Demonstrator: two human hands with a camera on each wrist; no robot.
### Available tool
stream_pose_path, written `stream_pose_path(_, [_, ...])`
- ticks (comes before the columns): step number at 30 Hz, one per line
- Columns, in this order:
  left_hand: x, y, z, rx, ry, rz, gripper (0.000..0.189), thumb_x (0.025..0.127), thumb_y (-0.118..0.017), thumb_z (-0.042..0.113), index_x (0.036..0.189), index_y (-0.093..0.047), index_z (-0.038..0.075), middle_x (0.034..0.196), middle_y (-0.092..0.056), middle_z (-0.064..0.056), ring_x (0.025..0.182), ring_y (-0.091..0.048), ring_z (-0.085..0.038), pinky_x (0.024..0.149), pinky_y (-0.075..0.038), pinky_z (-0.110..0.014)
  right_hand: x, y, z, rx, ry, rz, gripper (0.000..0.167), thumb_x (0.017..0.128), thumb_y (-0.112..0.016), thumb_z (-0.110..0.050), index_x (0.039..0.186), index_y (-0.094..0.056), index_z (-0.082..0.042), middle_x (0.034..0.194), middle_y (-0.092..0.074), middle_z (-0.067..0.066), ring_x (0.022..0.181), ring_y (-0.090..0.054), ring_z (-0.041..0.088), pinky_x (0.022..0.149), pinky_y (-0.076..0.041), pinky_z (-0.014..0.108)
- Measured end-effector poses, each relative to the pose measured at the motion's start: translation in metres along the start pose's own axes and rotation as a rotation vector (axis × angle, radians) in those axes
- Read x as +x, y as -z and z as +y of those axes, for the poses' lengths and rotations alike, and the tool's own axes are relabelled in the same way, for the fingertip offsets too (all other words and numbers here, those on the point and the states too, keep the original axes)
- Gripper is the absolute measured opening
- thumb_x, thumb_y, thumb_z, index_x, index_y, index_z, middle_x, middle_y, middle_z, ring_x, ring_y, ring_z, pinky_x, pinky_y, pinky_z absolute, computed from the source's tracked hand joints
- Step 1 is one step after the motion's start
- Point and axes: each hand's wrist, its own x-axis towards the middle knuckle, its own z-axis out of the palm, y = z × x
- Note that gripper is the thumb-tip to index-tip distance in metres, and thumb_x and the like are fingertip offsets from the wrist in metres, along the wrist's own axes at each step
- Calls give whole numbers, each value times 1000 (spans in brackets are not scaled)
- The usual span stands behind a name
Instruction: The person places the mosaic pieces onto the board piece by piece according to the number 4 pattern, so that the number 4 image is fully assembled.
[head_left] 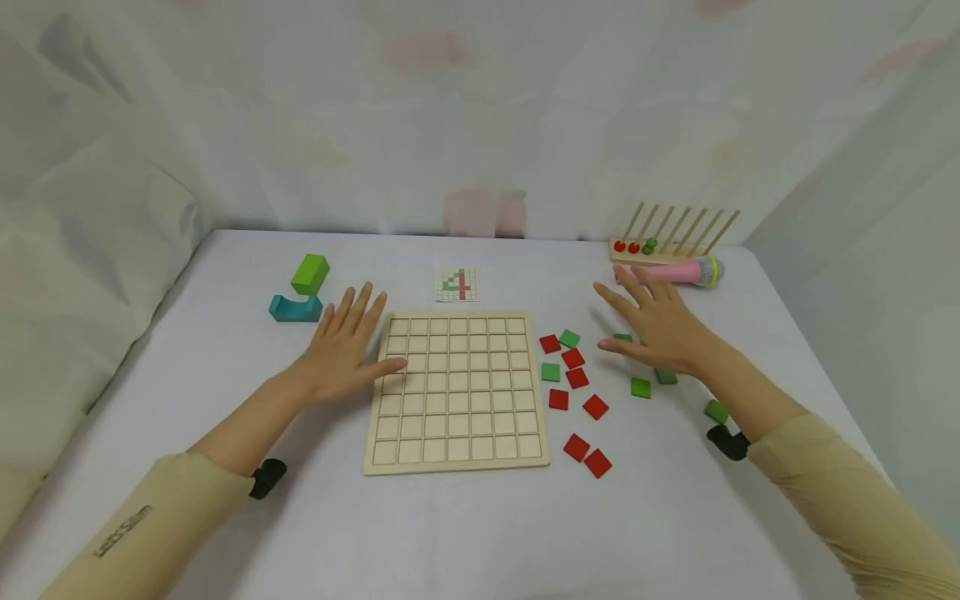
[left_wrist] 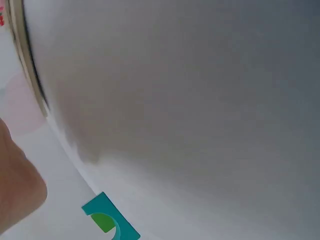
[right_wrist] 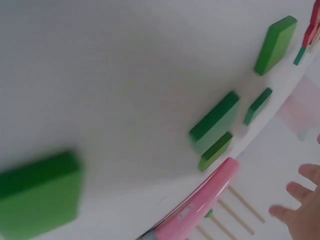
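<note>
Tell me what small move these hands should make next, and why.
Perhaps lower the right hand to pick up a loose green tile: the hand is empty, the grid board shows only bare squares, and the card pictures green squares.

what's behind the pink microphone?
A wooden peg rack with red beads and green beads on it. What the pink microphone itself covers can't be seen.

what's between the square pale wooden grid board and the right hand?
Head view: flat red square tiles and flat green square tiles lie loose between the grid board and the right hand.
</note>
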Motion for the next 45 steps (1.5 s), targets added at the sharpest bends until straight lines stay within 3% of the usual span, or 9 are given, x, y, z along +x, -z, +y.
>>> stream_pose_path(7, [11,6,-3,-219,-23,-106,108,87,-61,64,160,-2,11,169,9,-6,157,6,-35,124,-9,-64,21,3,-20,190,30,-80,68,96,-62,-40,153,-36,-15,160,-33,16,148,-31,38,120,-31,59])
stream_pose_path(13, [16,1,-10,-278,-57,-151,117,77,-76,59,159,-11,6,169,0,-12,156,1,-40,124,-10,-64,39,6,-34,350,56,-145,44,93,-64,-11,136,-58,-7,137,-58,15,123,-58,32,105,-50,49])
stream_pose_path(18, [18,-3,-18,-313,-88,-169,129,65,-86,56,159,-13,8,170,-2,-10,156,1,-40,124,-10,-63,49,4,-37,426,73,-194,41,87,-61,4,126,-66,-7,122,-64,12,108,-63,28,94,-57,45])
stream_pose_path(25, [18,-7,-26,-367,-113,-189,140,52,-94,49,159,-14,9,170,-3,-9,157,2,-38,124,-7,-64,54,-4,-34,490,59,-257,38,84,-64,5,120,-67,-7,116,-65,10,109,-61,27,98,-55,46])
stream_pose_path(36, [17,-10,-29,-345,-125,-183,142,52,-94,48,158,-12,3,169,-4,-13,156,1,-40,124,-7,-64,54,-11,-31,525,49,-267,27,85,-69,1,110,-68,-9,116,-62,11,109,-61,27,100,-54,46])
stream_pose_path(45, [19,-9,-28,-311,-125,-176,143,51,-93,51,158,-13,2,169,-6,-13,156,-1,-40,124,-10,-63,53,-12,-33,458,54,-218,21,83,-76,-4,101,-66,-7,107,-63,9,101,-63,24,93,-57,42])
